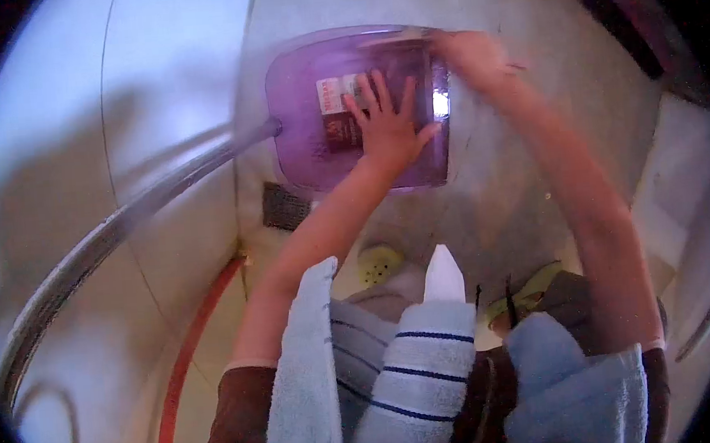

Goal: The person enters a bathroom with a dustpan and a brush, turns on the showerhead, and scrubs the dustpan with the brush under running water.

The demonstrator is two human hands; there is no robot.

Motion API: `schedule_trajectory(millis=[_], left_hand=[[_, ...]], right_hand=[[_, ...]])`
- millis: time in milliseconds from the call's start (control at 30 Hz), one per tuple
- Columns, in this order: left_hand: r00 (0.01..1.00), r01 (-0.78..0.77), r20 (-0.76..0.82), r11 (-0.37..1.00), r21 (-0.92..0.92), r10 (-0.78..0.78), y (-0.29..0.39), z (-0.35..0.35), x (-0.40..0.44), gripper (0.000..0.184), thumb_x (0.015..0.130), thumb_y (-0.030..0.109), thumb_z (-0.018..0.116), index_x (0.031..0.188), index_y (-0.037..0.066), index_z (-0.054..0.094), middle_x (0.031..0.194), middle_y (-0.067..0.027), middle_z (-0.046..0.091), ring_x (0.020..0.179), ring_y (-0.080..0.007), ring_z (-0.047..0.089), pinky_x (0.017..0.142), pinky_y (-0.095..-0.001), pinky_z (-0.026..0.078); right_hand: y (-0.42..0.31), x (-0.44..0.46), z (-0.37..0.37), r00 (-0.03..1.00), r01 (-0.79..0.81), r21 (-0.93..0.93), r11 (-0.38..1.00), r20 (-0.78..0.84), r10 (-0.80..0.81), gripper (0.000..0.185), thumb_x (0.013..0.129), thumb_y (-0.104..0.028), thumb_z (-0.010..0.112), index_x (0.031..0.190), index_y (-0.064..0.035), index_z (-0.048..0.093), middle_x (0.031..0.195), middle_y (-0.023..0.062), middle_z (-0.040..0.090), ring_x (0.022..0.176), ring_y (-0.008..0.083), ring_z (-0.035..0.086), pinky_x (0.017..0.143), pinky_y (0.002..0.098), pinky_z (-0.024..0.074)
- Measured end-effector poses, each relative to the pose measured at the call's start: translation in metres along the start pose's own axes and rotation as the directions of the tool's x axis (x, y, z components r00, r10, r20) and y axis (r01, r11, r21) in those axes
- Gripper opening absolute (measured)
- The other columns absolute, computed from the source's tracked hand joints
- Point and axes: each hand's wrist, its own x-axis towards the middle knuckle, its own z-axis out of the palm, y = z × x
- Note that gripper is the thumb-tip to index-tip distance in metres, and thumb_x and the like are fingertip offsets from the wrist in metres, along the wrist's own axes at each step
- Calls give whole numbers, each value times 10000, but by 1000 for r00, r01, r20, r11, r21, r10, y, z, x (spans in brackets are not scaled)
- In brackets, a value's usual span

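Head view: the purple plastic tub (pixel 301 155) is set on the floor (pixel 491 162). Its brown-and-white label (pixel 331 95) is partly covered by the left hand (pixel 389 124), fingers spread. The right hand (pixel 475 55) is blurred at the rim (pixel 334 33); its grip cannot be told. The tub is best steadied with a flat palm.

Got 2 hands (pixel 388 130) (pixel 472 55), 1 purple tub (pixel 294 156) with 1 printed label (pixel 332 96), 1 thick grey hose (pixel 124 217), 1 red hose (pixel 185 361), 1 floor grate (pixel 285 206), and yeah, 2 yellowish shoes (pixel 380 264) (pixel 533 291).
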Motion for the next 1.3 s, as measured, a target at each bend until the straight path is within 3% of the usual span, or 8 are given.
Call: schedule_trajectory(millis=[200, 267, 367, 467, 500, 833, 933, 1300], left_hand=[[996, 27, 87, 1000, -3, -26, -2, 5, 3, 819, 716, 623, 507, 1348, 148, 294, 1385, -296, 95, 1269, -501, 33, 927, -696, 35], [1000, 26, -3, 999, -47, -26, -6, 10, 4, 824, 716, 638, 490, 1350, 148, 293, 1389, -296, 82, 1272, -500, 21, 932, -690, 17], [997, 54, 52, 998, -43, -52, -6, 6, 1, 829, 728, 645, 464, 1369, 164, 252, 1397, -293, 69, 1278, -493, 1, 940, -682, -11], [998, 10, 59, 999, 43, -13, -3, 9, 3, 797, 731, 634, 467, 1365, 195, 267, 1392, -286, 108, 1277, -489, 25, 940, -683, -9], [999, -29, 48, 993, 117, 24, -4, 14, -3, 789, 733, 632, 466, 1364, 202, 270, 1392, -285, 111, 1277, -487, 30, 941, -683, -8], [996, 57, 71, 998, 11, -58, -2, -2, 6, 797, 752, 621, 455, 1370, 161, 251, 1394, -288, 79, 1279, -488, -13, 938, -681, -6], [993, -16, 120, 999, 32, 12, -7, 6, 1, 800, 738, 609, 484, 1369, 174, 253, 1387, -300, 78, 1277, -491, -16, 930, -690, 0], [999, 18, 35, 999, 41, -20, -3, 4, -1, 794, 681, 605, 554, 1292, 128, 386, 1369, -289, 161, 1268, -499, 56, 924, -706, 55]], right_hand=[[-56, 11, 4, 938, 347, -181, 920, 72, -340, 201, 793, -172, 495, 867, -47, 634, 845, 167, 635, 783, 313, 631, 655, 413, 513], [-6, -4, 9, 970, 223, 28, 974, -104, -219, 207, 805, -181, 498, 938, -60, 599, 822, 155, 637, 771, 301, 633, 637, 411, 513], [-10, -20, -9, 993, 54, -165, 985, -93, -70, 240, 804, -209, 508, 985, -59, 560, 816, 152, 637, 772, 302, 632, 637, 418, 511], [-91, 1, 8, 980, 190, -113, 975, 84, -181, 195, 702, -97, 561, 891, -57, 591, 772, 133, 620, 724, 299, 617, 592, 405, 505], [-103, 13, 37, 920, 358, -176, 917, -103, -379, 168, 690, -85, 563, 851, -42, 583, 757, 130, 615, 719, 308, 614, 593, 406, 503], [-16, -14, 7, 984, 136, -115, 984, -100, -148, 211, 820, -141, 449, 997, -45, 512, 896, 169, 611, 787, 317, 613, 659, 407, 492], [-109, 5, 0, 987, 159, -139, 978, 0, -160, 104, 693, -102, 547, 680, -32, 623, 755, 166, 626, 730, 341, 619, 612, 427, 508], [-98, 1, 5, 944, 292, -184, 939, -104, -314, 245, 758, -160, 519, 964, -32, 556, 789, 169, 635, 720, 305, 640, 596, 421, 516]])
